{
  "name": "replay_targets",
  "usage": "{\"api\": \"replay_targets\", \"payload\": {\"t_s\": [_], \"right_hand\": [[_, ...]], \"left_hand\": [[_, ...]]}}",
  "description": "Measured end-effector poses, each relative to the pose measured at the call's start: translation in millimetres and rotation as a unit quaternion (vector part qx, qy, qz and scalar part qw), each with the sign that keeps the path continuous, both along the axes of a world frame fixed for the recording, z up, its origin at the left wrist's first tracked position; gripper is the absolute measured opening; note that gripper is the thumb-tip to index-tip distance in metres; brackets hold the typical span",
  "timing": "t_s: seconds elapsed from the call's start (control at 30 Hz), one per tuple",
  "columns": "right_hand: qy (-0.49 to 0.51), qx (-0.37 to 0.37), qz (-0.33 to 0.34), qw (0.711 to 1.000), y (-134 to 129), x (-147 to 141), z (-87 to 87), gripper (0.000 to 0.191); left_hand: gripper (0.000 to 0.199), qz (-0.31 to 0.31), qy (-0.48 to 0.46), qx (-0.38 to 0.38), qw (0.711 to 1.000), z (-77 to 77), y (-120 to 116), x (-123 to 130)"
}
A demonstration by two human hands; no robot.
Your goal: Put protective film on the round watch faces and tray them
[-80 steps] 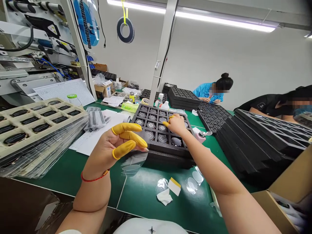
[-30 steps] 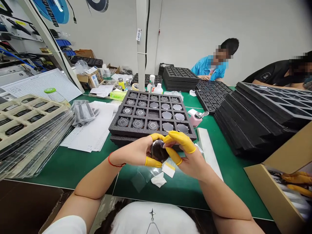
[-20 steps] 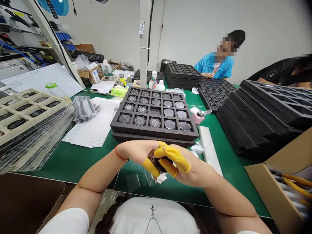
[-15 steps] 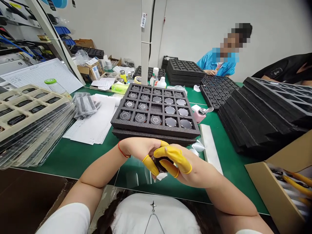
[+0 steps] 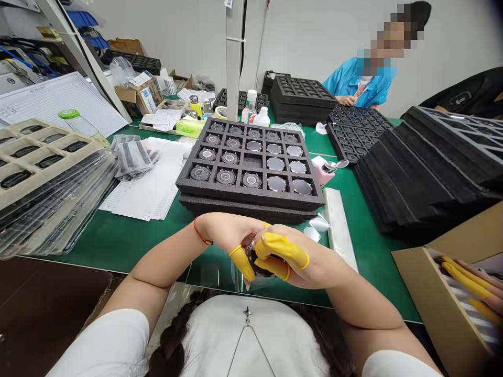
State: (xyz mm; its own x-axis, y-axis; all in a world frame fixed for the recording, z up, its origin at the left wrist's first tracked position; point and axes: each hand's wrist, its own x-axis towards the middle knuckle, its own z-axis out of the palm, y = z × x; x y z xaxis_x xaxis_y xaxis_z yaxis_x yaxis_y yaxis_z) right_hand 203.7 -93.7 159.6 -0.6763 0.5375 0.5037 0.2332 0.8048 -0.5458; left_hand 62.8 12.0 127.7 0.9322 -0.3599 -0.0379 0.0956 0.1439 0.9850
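Observation:
Just in front of the foam tray, a round dark watch case (image 5: 252,254) with a shiny rim is held between both hands and mostly covered by the fingers. My left hand (image 5: 230,238) grips it from the left, its thumb in a yellow finger cot. From the right, my right hand (image 5: 293,256) closes over it, with yellow-covered fingers bent against its face. Beyond the hands, the black foam tray (image 5: 243,191) carries rows of similar watch cases, some back up and some glossy face up. One pocket (image 5: 252,161) in it has no watch.
Black trays are stacked at right (image 5: 424,173). A cardboard box (image 5: 412,272) stands before them, with another person's yellow-covered fingers (image 5: 467,280) over it. Left are papers (image 5: 137,193) and a beige tray (image 5: 43,152). A pink pump bottle (image 5: 325,173) and white strip (image 5: 341,225) flank the foam tray.
The view has tilted down a little. My right fingers have bent further over the watch case, and the white scrap below the hands no longer shows. The other person's fingers at the box have moved.

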Motion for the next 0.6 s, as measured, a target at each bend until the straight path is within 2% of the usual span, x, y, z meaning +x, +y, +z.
{"api": "replay_targets", "payload": {"t_s": [0.13, 0.3, 0.43, 0.6], "right_hand": [[-0.013, 0.009, 0.004, 1.0, 0.3, 0.7, -5.7, 0.018], [-0.004, 0.068, -0.039, 0.997, -3.3, 1.4, -9.4, 0.016], [-0.013, 0.08, -0.066, 0.995, -7.4, 3.2, -13.1, 0.016], [-0.012, 0.054, -0.031, 0.998, -9.1, 6.4, -21.5, 0.015]], "left_hand": [[0.046, 0.014, 0.01, 0.009, 1.0, 0.3, -1.3, -0.5], [0.044, 0.026, 0.012, 0.021, 0.999, -1.4, -1.5, -1.2], [0.046, 0.019, 0.026, 0.019, 0.999, -1.8, -3.0, 0.0], [0.052, 0.025, 0.046, 0.001, 0.999, -2.5, -7.0, 0.0]]}}
